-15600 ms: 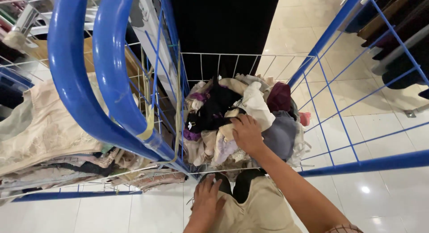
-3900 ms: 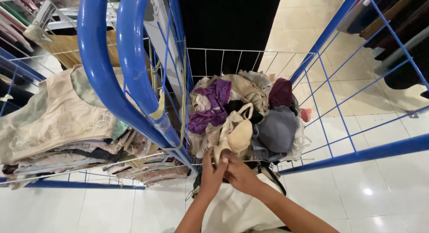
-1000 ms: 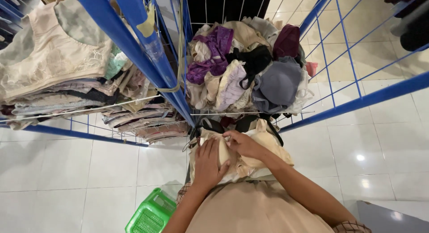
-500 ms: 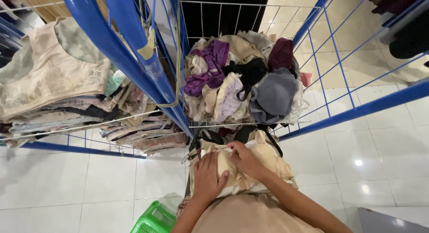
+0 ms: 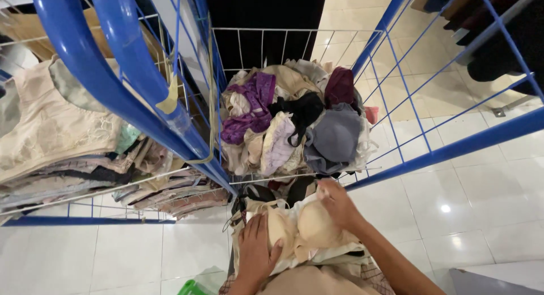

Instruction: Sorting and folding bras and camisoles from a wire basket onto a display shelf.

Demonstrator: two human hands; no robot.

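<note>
Beige bra point(image 5: 309, 230) lies pressed under left hand point(image 5: 258, 252), right hand point(image 5: 337, 201)

No lettering, label or number is showing legibly anywhere on the garments, the blue wire bins or the floor.
</note>
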